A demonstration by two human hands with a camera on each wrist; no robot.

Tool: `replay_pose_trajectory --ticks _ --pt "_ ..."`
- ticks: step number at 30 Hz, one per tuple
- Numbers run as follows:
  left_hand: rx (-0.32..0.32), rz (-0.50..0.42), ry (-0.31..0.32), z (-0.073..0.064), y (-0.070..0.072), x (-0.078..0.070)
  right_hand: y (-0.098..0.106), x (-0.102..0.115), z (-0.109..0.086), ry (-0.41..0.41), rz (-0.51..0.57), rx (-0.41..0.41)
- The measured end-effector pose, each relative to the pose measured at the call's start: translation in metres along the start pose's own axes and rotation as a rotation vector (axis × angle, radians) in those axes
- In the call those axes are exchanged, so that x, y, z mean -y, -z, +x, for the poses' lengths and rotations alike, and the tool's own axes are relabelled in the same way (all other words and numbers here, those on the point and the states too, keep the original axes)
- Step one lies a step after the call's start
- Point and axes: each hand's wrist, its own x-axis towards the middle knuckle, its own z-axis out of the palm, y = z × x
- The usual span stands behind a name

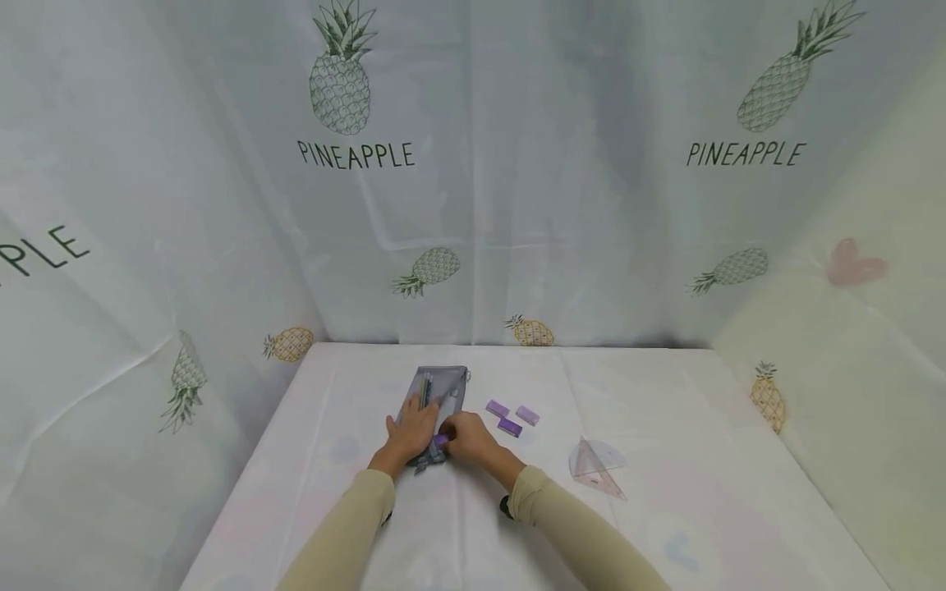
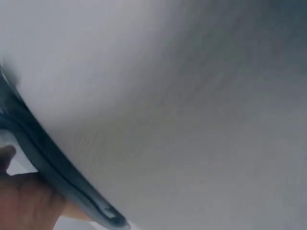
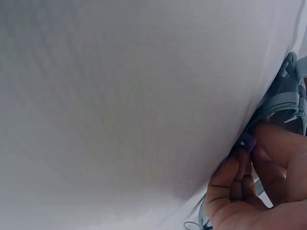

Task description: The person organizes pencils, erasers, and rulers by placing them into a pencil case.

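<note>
A grey see-through pencil case (image 1: 447,379) with a zip lies on the table, with pencils (image 1: 424,389) showing through it. My left hand (image 1: 411,432) rests on its left side, fingers spread over the case. In the left wrist view the dark zipped edge (image 2: 53,165) of the case crosses in front of the hand (image 2: 33,203). Between thumb and fingers my right hand (image 1: 467,437) pinches a small purple eraser (image 1: 441,440) at the near end of the case. The right wrist view shows the eraser (image 3: 249,142) mostly covered by the fingertips, close against the case's zipped opening (image 3: 273,108).
Several purple things lie right of the case, among them a darker eraser (image 1: 510,427) and a pale one (image 1: 528,414). Farther right, a pinkish clear set square (image 1: 597,474) overlaps a clear protractor (image 1: 609,454). Pineapple-print cloth (image 1: 576,205) hangs behind the white table (image 1: 695,460).
</note>
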Motion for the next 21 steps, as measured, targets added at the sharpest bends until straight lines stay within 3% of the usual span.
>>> replay_pose_trajectory --ticks 5,12,18,21 --pt "-0.036 -0.019 0.001 -0.001 -0.004 0.001 -0.002 0.002 -0.003 0.027 -0.016 0.011" --pt "0.005 0.002 0.013 -0.005 0.001 -0.007 -0.004 0.004 -0.007 0.042 -0.001 0.002" --pt "0.018 0.029 0.009 -0.005 0.001 -0.005 0.003 0.008 -0.015 0.052 0.014 -0.020" --pt "0.012 0.042 0.012 -0.004 0.002 -0.003 0.009 0.011 -0.023 0.102 -0.083 -0.050"
